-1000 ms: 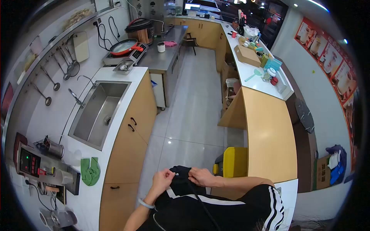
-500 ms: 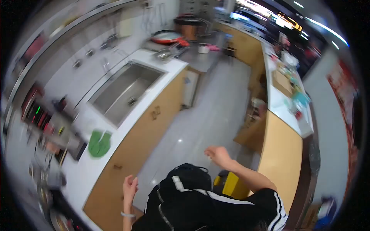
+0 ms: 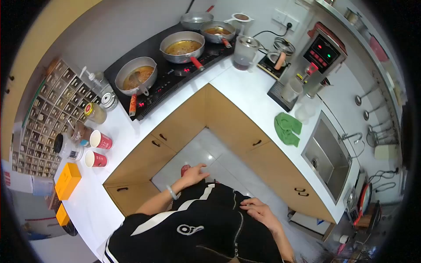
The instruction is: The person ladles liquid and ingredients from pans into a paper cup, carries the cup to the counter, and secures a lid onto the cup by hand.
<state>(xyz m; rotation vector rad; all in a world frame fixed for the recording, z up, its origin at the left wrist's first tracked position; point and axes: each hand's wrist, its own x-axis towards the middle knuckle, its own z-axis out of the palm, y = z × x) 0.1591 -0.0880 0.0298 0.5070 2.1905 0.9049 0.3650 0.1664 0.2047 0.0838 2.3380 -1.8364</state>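
My left hand (image 3: 194, 175), with a pale bracelet at the wrist, hovers above the floor before my body. Its fingers reach forward, apart, and I see nothing in them. A small red patterned thing (image 3: 185, 168) shows just behind it; whether the two touch I cannot tell. My right hand (image 3: 262, 214) is beside the zip of my black jacket (image 3: 219, 228), its fingers loosely bent and apart, with nothing visible in it. Two red paper cups (image 3: 101, 140) stand on the left counter, beyond my left hand's reach at this moment.
Saucepans (image 3: 182, 46) with amber liquid sit on the black cooktop (image 3: 164, 85). A lidded jug (image 3: 246, 52), a dispenser machine (image 3: 322, 55), a green cloth (image 3: 287, 129) and a sink (image 3: 326, 155) line the right counter. Jars (image 3: 95, 113) and an orange box (image 3: 68, 180) are on the left.
My view has swung from the sink and aisle to the corner with the cooktop. My right hand, held out to the side before, is now close to my jacket. My left hand reaches forward.
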